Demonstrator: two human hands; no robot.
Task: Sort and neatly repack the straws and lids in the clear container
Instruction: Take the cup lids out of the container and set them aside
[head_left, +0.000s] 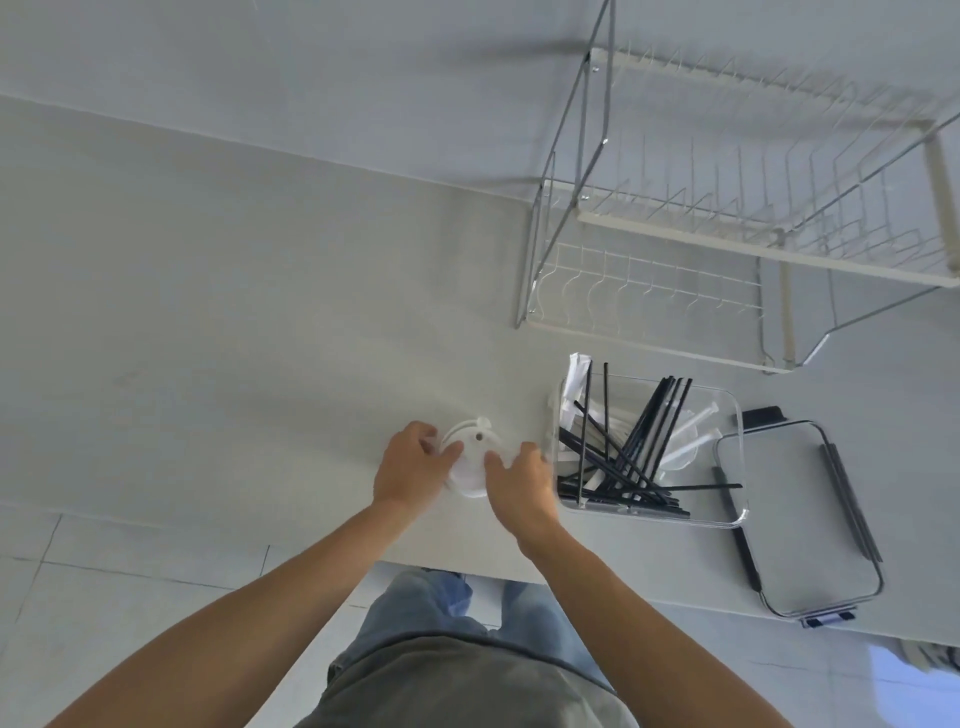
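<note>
1. Both hands are on the stack of white cup lids (470, 462) sitting on the countertop (260, 338). Left hand (410, 470) has its fingers curled round the stack's left edge, right hand (522, 480) has fingertips on the right edge, so it's pinched between the 2.
2. Those lids look like thin light plastic, probably flexy and a bit slick, and a loose stack like that will likely slide apart if you squeeze the middle. Best bet is holding at the rims on opposite sides, like now.
3. Stack sits just left of the clear container (727, 415), right hand nearly beside its wall.
4. Container still holds a messy tangle of black straws (631, 452), some paper-wrapped straws (577, 379) and white bits I can't identify.
5. Its flat lid with clips (800, 519) lies just right of it; a wire dish rack (727, 208) stands behind.
</note>
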